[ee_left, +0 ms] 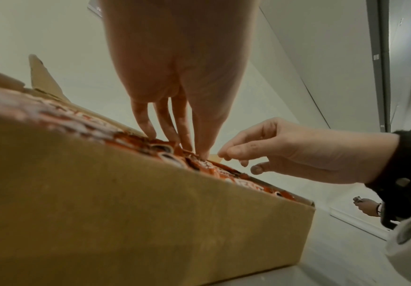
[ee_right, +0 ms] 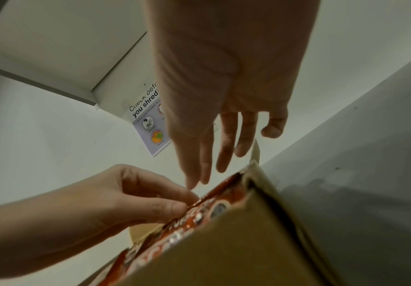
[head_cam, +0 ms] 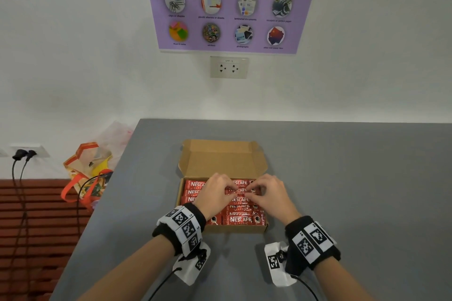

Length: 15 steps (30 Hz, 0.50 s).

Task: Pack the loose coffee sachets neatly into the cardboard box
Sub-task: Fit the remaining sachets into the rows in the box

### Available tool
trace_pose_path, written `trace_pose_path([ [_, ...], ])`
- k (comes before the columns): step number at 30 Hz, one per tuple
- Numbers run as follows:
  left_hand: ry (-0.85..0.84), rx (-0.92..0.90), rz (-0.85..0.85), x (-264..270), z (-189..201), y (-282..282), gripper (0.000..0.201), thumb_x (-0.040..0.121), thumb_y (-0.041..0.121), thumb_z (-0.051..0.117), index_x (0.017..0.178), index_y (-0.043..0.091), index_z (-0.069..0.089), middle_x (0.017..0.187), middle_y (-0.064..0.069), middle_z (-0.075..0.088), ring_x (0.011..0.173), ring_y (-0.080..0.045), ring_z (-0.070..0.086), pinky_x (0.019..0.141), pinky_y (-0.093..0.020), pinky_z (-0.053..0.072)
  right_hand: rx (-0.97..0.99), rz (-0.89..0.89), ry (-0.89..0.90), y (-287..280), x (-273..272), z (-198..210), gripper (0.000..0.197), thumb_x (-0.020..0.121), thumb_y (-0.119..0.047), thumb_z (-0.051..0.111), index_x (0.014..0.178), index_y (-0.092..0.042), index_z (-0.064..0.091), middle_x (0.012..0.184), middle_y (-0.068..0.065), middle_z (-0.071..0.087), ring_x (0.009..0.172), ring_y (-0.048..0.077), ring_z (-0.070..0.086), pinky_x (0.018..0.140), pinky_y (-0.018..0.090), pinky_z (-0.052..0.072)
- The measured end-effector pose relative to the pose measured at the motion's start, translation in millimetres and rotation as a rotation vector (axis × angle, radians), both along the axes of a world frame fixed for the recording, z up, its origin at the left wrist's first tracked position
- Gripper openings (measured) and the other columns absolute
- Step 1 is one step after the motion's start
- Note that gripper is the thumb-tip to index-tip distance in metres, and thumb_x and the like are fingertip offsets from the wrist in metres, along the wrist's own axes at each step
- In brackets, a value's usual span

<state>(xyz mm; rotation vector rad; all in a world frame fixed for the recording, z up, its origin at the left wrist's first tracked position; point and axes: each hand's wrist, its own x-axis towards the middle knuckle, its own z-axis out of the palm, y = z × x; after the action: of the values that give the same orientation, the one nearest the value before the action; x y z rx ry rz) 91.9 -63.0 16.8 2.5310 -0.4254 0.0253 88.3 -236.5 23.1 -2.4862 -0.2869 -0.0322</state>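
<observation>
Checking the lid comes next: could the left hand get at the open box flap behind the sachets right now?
Probably yes: the flap stands open just beyond the left hand, nothing between them, though that hand is busy on the sachets.

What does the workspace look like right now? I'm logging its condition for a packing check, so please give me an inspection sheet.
Surface: grey table, bare around the box.
Job's things: open cardboard box, lid flap folded back, holds rows of red coffee sachets; no loose sachets seen on the table.
Clutter: nothing seen on the table; orange-handled bag beside its left edge.
Grippers: left hand and right hand both over the box, fingertips on a sachet near the middle.
Cables: black leads from both wrist units; two plugs in the wall socket at left.
Surroundings: white wall, shredder poster, double outlet.
</observation>
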Motion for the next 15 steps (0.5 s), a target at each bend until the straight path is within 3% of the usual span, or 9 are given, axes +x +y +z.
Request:
trace_pose_path([
  [5, -0.002, -0.035, 0.007, -1.3, 1.3, -2.4, 0.022, 0.089, 0.024, 0.061, 0.109, 0.018, 0.067, 0.118, 0.002, 0.061, 0.112, -0.008, 0.049, 0.096, -0.017, 0.032, -0.083, 0.068, 0.082, 1.2, -5.6, -2.1, 0.027, 0.069, -0.04, 0.077, 0.091, -0.026, 0.07, 0.102, -0.012, 0.052, 0.099, 0.007, 0.044, 0.092, 0.027, 0.039],
  [15, -0.001, -0.04, -0.016, 1.1, 2.5, 0.1, 0.02, 0.089, 0.022, 0.06, 0.107, 0.017, 0.069, 0.115, 0.002, 0.062, 0.11, -0.008, 0.049, 0.099, -0.02, 0.033, -0.065, 0.068, 0.051, 5.7, -5.3, -4.5, 0.017, 0.076, -0.03, 0.074, 0.092, -0.026, 0.069, 0.099, -0.014, 0.049, 0.099, 0.005, 0.044, 0.094, 0.024, 0.04],
])
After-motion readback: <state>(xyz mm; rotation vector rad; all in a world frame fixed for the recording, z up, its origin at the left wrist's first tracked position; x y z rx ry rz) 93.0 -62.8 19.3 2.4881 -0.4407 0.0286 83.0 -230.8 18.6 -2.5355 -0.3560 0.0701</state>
